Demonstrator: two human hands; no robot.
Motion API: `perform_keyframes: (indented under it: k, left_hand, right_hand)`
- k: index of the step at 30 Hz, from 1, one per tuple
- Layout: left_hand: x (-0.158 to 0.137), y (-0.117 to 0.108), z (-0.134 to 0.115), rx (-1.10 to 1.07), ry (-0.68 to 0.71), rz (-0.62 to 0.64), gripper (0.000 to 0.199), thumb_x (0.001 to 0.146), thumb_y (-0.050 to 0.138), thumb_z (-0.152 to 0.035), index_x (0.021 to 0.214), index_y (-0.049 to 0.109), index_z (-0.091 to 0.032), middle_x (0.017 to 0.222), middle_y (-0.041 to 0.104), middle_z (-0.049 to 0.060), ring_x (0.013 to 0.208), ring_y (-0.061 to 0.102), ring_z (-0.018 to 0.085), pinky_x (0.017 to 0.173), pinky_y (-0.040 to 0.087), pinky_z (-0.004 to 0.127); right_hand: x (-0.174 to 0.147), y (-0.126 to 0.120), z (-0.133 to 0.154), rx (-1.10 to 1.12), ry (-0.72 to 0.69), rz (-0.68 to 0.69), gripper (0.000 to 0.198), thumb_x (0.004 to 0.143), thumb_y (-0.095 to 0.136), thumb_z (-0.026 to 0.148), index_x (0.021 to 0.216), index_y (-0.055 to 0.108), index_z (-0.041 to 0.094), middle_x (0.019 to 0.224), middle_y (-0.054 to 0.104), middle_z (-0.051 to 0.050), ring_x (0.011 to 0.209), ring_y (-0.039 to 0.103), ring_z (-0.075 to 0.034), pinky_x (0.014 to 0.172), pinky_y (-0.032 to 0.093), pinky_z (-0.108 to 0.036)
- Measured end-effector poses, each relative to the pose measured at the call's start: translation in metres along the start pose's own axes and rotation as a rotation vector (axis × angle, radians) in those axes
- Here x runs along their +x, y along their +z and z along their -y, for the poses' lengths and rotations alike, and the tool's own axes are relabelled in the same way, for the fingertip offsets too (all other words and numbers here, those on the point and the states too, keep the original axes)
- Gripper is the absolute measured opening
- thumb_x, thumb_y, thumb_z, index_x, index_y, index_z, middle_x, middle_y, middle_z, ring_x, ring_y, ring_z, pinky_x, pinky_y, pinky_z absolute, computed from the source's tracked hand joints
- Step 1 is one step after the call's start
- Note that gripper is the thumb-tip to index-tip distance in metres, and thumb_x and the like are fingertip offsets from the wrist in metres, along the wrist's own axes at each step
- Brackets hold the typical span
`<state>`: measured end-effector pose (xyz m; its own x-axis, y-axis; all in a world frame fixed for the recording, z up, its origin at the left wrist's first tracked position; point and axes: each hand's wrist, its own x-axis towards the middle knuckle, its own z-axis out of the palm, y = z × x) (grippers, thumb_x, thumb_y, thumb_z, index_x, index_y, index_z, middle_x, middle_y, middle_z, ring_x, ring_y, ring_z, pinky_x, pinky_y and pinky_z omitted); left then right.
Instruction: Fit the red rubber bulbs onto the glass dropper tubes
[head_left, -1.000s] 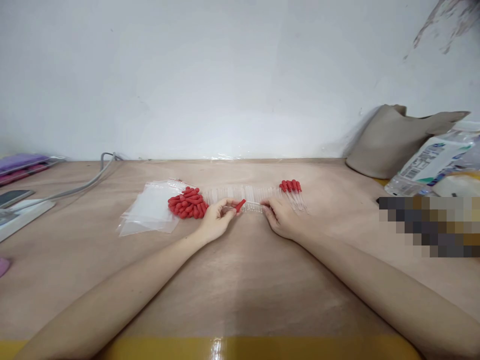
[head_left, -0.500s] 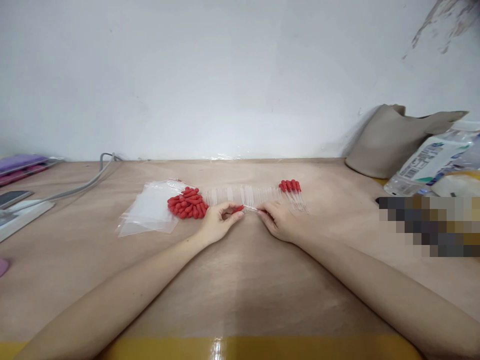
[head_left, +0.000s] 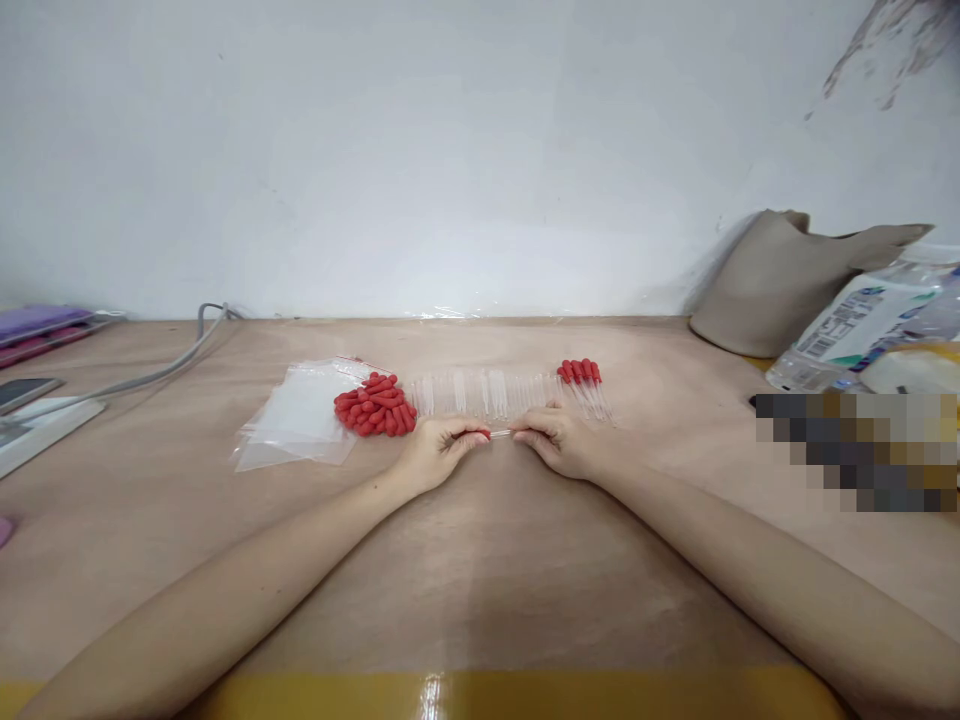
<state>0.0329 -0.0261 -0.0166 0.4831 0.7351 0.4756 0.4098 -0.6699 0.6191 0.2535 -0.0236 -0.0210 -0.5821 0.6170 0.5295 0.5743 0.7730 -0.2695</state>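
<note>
My left hand [head_left: 444, 447] pinches a red rubber dropper bulb [head_left: 484, 434], mostly covered by the fingers. Its open end meets a clear dropper tube [head_left: 500, 433], whose other end is pinched in my right hand [head_left: 559, 440]. Behind both hands lies a row of clear dropper tubes [head_left: 491, 392], side by side on the table. A heap of red bulbs [head_left: 375, 405] sits left of my left hand. Beyond my right hand, several droppers with red bulbs fitted [head_left: 579, 372] lie together, tubes pointing toward me.
Clear zip bags [head_left: 296, 415] lie under and left of the bulb heap. At far left are a grey cable [head_left: 161, 376], a phone [head_left: 28, 395] and purple packets [head_left: 45, 325]. A beige container [head_left: 772, 285] and a labelled plastic bottle [head_left: 855, 320] stand at right.
The bulb and tube have moved slightly toward me and now line up end to end. My left fingers have closed further over the bulb.
</note>
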Motion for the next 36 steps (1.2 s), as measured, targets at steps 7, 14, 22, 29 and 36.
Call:
perform_keyframes:
  k: [7,14,22,29,36]
  left_hand:
    - [0.0,0.001,-0.004,0.154,0.062,0.049,0.019,0.084,0.05,-0.028,0.088,0.066,-0.019,0.08,0.067,0.004,0.072,0.06,0.015,0.068,0.047,0.027]
    - [0.002,-0.004,0.0,0.169,0.115,-0.038,0.019,0.082,0.054,-0.029,0.093,0.066,-0.019,0.088,0.067,0.005,0.077,0.062,0.016,0.072,0.049,0.027]
    - [0.0,0.0,0.001,0.153,0.157,-0.023,0.021,0.084,0.05,-0.031,0.092,0.066,-0.019,0.084,0.068,0.006,0.075,0.062,0.016,0.071,0.05,0.028]
    - [-0.002,0.002,0.003,0.158,0.19,-0.019,0.019,0.084,0.052,-0.029,0.092,0.065,-0.018,0.084,0.068,0.005,0.076,0.062,0.015,0.07,0.05,0.026]
    - [-0.001,0.003,0.003,0.169,0.169,-0.015,0.018,0.083,0.052,-0.029,0.091,0.065,-0.019,0.083,0.068,0.005,0.075,0.062,0.015,0.07,0.05,0.027]
  right_hand:
    - [-0.001,-0.005,0.006,-0.303,-0.087,-0.022,0.023,0.089,0.04,0.022,0.083,0.061,0.018,0.072,0.063,-0.004,0.061,0.053,-0.014,0.067,0.032,-0.032]
    - [-0.001,0.001,0.005,-0.301,-0.136,-0.145,0.022,0.089,0.037,0.021,0.088,0.059,0.016,0.074,0.062,-0.006,0.069,0.054,-0.016,0.068,0.038,-0.031]
    - [-0.003,0.003,0.003,-0.235,-0.188,-0.16,0.022,0.088,0.037,0.019,0.081,0.058,0.017,0.069,0.056,-0.005,0.068,0.049,-0.016,0.065,0.037,-0.031]
    - [-0.001,0.004,0.009,-0.243,-0.176,-0.137,0.024,0.088,0.036,0.02,0.075,0.056,0.017,0.065,0.056,-0.005,0.065,0.049,-0.016,0.063,0.036,-0.031]
    - [0.002,0.009,0.013,-0.231,-0.148,-0.145,0.03,0.09,0.034,0.024,0.069,0.054,0.017,0.062,0.054,-0.004,0.06,0.046,-0.015,0.06,0.035,-0.029]
